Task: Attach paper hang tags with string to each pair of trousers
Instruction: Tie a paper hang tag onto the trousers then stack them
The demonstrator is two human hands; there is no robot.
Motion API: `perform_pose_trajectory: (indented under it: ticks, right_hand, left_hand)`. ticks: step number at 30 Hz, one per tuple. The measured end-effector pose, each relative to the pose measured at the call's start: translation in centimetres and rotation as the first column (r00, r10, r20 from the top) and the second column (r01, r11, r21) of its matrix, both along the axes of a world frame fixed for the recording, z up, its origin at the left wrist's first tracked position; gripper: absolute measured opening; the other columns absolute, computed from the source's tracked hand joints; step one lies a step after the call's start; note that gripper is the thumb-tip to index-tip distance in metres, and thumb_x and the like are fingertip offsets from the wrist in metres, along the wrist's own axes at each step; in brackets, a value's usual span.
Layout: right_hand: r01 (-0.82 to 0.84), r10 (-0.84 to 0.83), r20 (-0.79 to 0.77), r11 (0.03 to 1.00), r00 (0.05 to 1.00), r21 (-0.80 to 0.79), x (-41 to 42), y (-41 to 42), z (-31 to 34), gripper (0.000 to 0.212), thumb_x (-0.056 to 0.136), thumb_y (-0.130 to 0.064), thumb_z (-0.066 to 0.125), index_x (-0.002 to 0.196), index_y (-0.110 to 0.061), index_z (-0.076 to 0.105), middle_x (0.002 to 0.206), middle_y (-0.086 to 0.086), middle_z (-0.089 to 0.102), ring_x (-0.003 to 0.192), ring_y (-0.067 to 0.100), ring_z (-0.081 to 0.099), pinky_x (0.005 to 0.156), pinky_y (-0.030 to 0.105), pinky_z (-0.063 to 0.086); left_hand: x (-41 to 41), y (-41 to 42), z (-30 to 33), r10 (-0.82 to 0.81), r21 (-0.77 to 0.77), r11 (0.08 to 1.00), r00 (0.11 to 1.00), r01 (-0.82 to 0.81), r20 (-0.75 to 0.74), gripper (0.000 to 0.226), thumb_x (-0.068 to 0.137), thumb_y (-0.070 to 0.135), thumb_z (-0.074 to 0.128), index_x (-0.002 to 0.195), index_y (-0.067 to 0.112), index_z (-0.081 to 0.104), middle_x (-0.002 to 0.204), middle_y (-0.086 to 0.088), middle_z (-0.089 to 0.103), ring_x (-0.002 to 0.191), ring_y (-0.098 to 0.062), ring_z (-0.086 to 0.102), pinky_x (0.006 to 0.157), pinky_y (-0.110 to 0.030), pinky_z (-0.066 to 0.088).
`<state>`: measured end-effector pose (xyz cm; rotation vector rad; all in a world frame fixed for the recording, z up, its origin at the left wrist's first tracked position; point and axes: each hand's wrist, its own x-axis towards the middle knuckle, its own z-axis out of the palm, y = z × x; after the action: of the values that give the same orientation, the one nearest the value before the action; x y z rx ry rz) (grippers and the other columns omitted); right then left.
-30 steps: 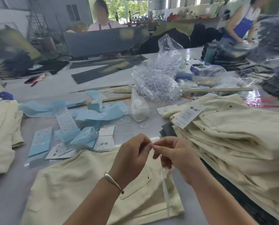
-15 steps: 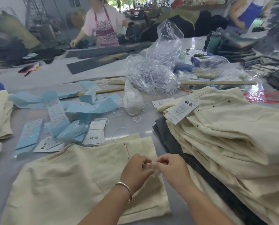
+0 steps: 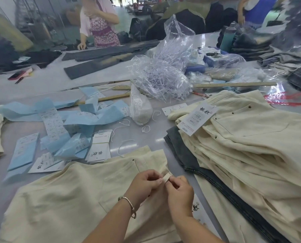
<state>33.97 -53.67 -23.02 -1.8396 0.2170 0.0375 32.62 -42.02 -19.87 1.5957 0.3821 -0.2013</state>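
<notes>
1. Left hand [image 3: 147, 181] and right hand [image 3: 179, 192] both pinch a belt loop [image 3: 166, 178] on cream trousers [image 3: 67, 199].
2. Trousers lie flat on table [image 3: 142, 137]; loose hang tags [image 3: 98, 149] just beyond.

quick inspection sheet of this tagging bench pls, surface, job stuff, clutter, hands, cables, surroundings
surface: grey table, mostly covered.
job's things: cream trousers lie flat in front; tags stacked behind them; loose strings beside; a stack of cream trousers at right with a tag on top.
clutter: blue paper, plastic bags, wooden sticks, scissors.
grippers: left hand and right hand each pinch a belt loop at the waistband; bracelet on left wrist.
cables: nothing seen.
surroundings: two people at the far side, dark garments on the table, bottle.
</notes>
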Motion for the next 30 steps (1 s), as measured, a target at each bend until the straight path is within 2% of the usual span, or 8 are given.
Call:
perform_pose_trajectory:
  ticks: [2, 5, 13, 20, 22, 25, 28, 30]
  right_hand:
    - [0.028, -0.021, -0.068, 0.995, 0.997, 0.101, 0.2, 0.4, -0.4, 0.007, 0.084, -0.007, 0.071, 0.084, -0.012, 0.076, 0.077, 0.002, 0.056, 0.070, 0.010, 0.056, 0.061, 0.013, 0.041]
    - [0.016, -0.006, -0.091, 0.994, 0.996, 0.110, 0.7, 0.6, -0.7, 0.010, 0.083, -0.007, 0.072, 0.091, -0.011, 0.077, 0.076, 0.002, 0.055, 0.069, 0.009, 0.055, 0.065, 0.016, 0.041]
    - [-0.074, 0.076, -0.110, 0.997, 0.991, 0.021, 1.4, -0.2, -0.6, 0.008, 0.082, -0.012, 0.074, 0.079, -0.018, 0.079, 0.078, 0.006, 0.057, 0.074, 0.022, 0.060, 0.067, 0.029, 0.044]
    - [-0.110, 0.097, -0.118, 0.987, 0.988, -0.113, 1.3, -0.9, -1.2, 0.015, 0.083, -0.009, 0.067, 0.070, -0.006, 0.072, 0.077, 0.008, 0.056, 0.070, 0.024, 0.055, 0.056, 0.023, 0.035]
    - [-0.118, 0.104, -0.105, 0.984, 0.989, -0.134, 1.2, -1.2, -1.5, 0.014, 0.082, -0.007, 0.066, 0.069, -0.004, 0.071, 0.075, 0.010, 0.054, 0.068, 0.024, 0.052, 0.055, 0.024, 0.033]
    - [-0.120, 0.112, -0.091, 0.989, 0.990, -0.085, 1.0, -1.6, -1.5, 0.014, 0.081, -0.006, 0.067, 0.070, -0.008, 0.074, 0.077, 0.012, 0.059, 0.074, 0.028, 0.058, 0.059, 0.028, 0.039]
    - [-0.193, 0.189, -0.064, 0.979, 0.980, -0.060, 1.1, -2.5, -1.0, 0.012, 0.081, -0.004, 0.067, 0.076, -0.012, 0.076, 0.079, 0.006, 0.064, 0.078, 0.021, 0.060, 0.069, 0.032, 0.048]
    - [-0.242, 0.242, -0.019, 0.967, 0.970, -0.080, 1.1, -3.6, -0.5, 0.018, 0.084, 0.000, 0.064, 0.085, -0.014, 0.075, 0.087, -0.004, 0.063, 0.081, 0.015, 0.061, 0.073, 0.024, 0.051]
  left_hand:
    - [0.2, 0.2, -0.4, 0.107, -0.073, 0.991, 0.994, -0.109, -0.026, 0.010, 0.087, -0.003, 0.064, 0.081, 0.004, 0.063, 0.061, -0.001, 0.057, 0.053, -0.010, 0.048, 0.048, -0.019, 0.037]
    - [0.6, 0.4, -1.0, 0.201, -0.156, 0.965, 0.976, -0.212, -0.083, 0.005, 0.084, 0.000, 0.070, 0.088, 0.002, 0.068, 0.067, -0.006, 0.062, 0.055, -0.011, 0.055, 0.050, -0.020, 0.044]
    - [1.4, 0.6, -1.1, 0.127, -0.130, 0.982, 0.987, -0.139, -0.094, 0.010, 0.083, -0.002, 0.069, 0.079, 0.004, 0.075, 0.066, -0.007, 0.067, 0.050, -0.013, 0.054, 0.047, -0.022, 0.044]
    - [1.9, -0.8, -1.1, 0.005, 0.262, 0.965, 1.000, -0.008, 0.009, 0.017, 0.088, -0.001, 0.062, 0.077, 0.011, 0.067, 0.059, 0.002, 0.059, 0.044, -0.009, 0.051, 0.046, -0.023, 0.048]
    - [1.9, -1.1, -1.3, -0.039, 0.431, 0.902, 0.997, 0.006, 0.070, 0.015, 0.087, 0.003, 0.063, 0.078, 0.014, 0.066, 0.063, 0.004, 0.061, 0.049, -0.012, 0.053, 0.053, -0.027, 0.049]
    - [1.9, -1.8, -1.5, -0.165, 0.673, 0.736, 0.983, 0.069, 0.080, 0.012, 0.088, 0.011, 0.060, 0.082, 0.021, 0.062, 0.082, 0.006, 0.059, 0.070, -0.013, 0.055, 0.070, -0.028, 0.046]
    - [2.1, -2.5, -1.6, -0.201, 0.754, 0.645, 0.980, 0.122, 0.013, 0.009, 0.094, 0.017, 0.051, 0.091, 0.021, 0.059, 0.097, 0.005, 0.056, 0.088, -0.015, 0.056, 0.077, -0.029, 0.043]
    - [2.2, -2.7, -1.5, -0.136, 0.718, 0.691, 0.990, 0.079, 0.022, 0.013, 0.096, 0.014, 0.048, 0.086, 0.019, 0.055, 0.095, 0.002, 0.057, 0.087, -0.019, 0.056, 0.078, -0.034, 0.044]
